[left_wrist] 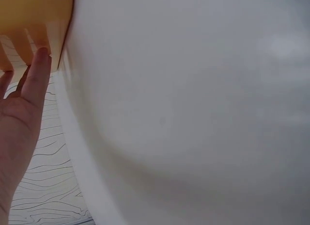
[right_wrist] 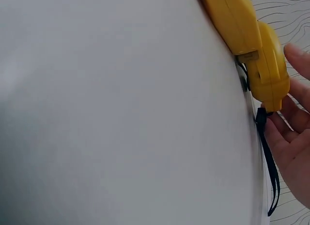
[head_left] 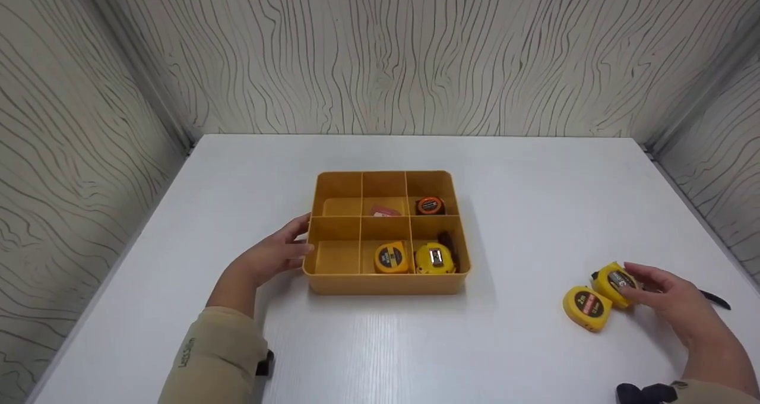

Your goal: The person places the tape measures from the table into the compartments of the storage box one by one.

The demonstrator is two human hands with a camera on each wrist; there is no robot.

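My left hand rests against the left wall of a tan six-compartment box, thumb at the rim. Its straight fingers touch the outer wall in the left wrist view. On the right, my right hand holds a yellow 3 m tape measure, thumb over its face and fingertips at its edge. A black wrist strap hangs from that tape. Close against it lies a yellow 2 m tape measure.
An orange-and-black tape measure sits in the box's back right compartment, a pinkish piece back middle. Yellow tape measures lie front middle and front right. Patterned walls bound the white table behind and at both sides.
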